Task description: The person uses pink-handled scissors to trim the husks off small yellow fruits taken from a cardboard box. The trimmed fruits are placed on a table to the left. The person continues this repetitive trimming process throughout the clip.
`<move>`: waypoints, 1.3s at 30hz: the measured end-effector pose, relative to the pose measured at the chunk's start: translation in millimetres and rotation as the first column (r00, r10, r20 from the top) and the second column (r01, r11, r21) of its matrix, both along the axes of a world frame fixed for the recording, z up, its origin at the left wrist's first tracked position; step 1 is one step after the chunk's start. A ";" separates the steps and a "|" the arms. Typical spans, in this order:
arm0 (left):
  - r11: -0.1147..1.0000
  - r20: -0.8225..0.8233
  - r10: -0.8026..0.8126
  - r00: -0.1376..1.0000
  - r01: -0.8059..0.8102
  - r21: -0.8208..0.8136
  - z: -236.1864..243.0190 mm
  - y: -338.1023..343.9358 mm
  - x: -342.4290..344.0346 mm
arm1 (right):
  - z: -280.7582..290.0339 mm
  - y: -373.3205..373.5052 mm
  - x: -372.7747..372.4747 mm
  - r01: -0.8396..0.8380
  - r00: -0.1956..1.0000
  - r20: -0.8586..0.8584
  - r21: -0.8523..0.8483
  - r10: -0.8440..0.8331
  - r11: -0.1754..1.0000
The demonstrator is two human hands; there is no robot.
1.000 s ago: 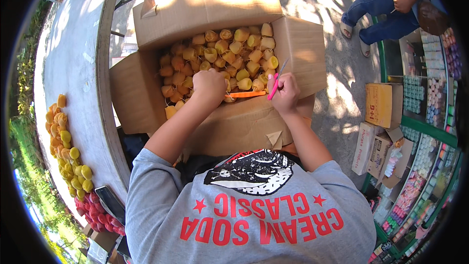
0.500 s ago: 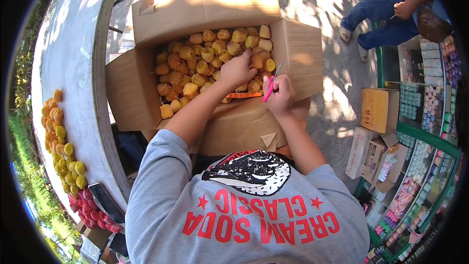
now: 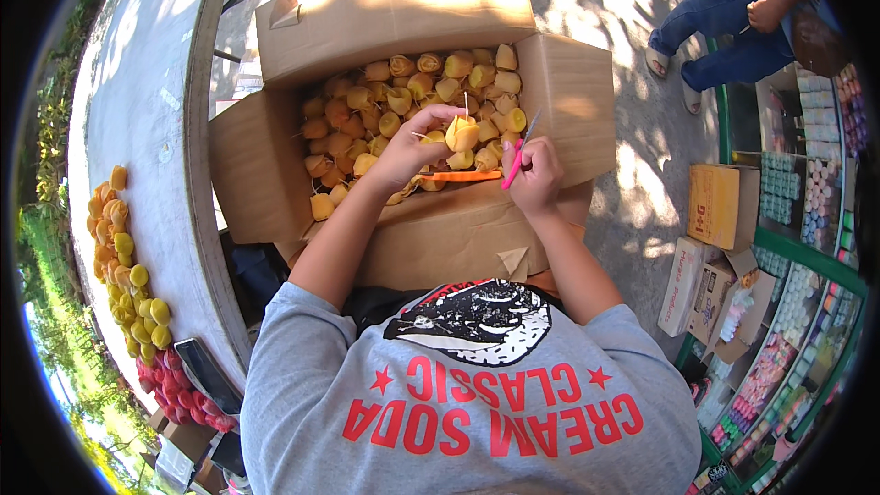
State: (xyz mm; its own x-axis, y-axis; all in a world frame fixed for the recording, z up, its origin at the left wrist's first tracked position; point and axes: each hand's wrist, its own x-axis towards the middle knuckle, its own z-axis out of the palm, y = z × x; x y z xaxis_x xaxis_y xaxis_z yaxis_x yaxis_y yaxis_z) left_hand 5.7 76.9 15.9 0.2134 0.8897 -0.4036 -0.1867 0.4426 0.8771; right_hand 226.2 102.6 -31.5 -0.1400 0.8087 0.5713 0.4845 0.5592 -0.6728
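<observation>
My left hand (image 3: 417,142) grips a yellow rose-shaped piece (image 3: 463,135) with a thin white wick-like strand, held above an open cardboard box (image 3: 394,9). Many similar yellow-orange pieces (image 3: 371,96) fill the box. My right hand (image 3: 534,165) is closed on pink-handled scissors (image 3: 515,163), blades pointing up and away, just right of the held piece. An orange strip-like tool (image 3: 458,176) lies along the box's near edge, between my hands.
A pale table (image 3: 160,55) on the left bears yellow pieces (image 3: 147,307), red pieces (image 3: 179,385) and a phone (image 3: 206,376). At right stand small boxes (image 3: 715,206) and shelves of pastel items (image 3: 816,183). A person (image 3: 706,55) in jeans is at upper right.
My left hand reached deeper into the box, then came back nearer and left, now holding up a yellow piece. My right hand keeps the scissors in much the same place.
</observation>
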 end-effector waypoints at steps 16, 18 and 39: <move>0.827 -0.997 -0.078 0.028 0.560 -0.049 -86.6 79.9 82.5 | 3.3 -0.1 -0.5 0.004 1.000 0.026 -0.021 -0.003 1.000; 0.869 -0.997 -0.071 0.014 0.492 -0.055 -102.6 82.0 95.1 | 2.7 0.3 -0.2 0.004 0.999 0.033 -0.019 -0.003 1.000; 0.906 -0.984 -0.061 0.170 0.422 0.016 -99.9 79.8 81.1 | 1.5 1.1 0.4 -0.020 0.999 0.029 -0.001 0.020 1.000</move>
State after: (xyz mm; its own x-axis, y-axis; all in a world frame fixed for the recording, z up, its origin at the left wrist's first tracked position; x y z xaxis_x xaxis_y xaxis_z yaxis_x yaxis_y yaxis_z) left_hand 86.8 156.6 -84.0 0.0527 0.9620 -0.2679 0.9363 0.0457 0.3483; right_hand 226.6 103.7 -30.1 -0.1722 0.8058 0.5666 0.4925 0.5685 -0.6589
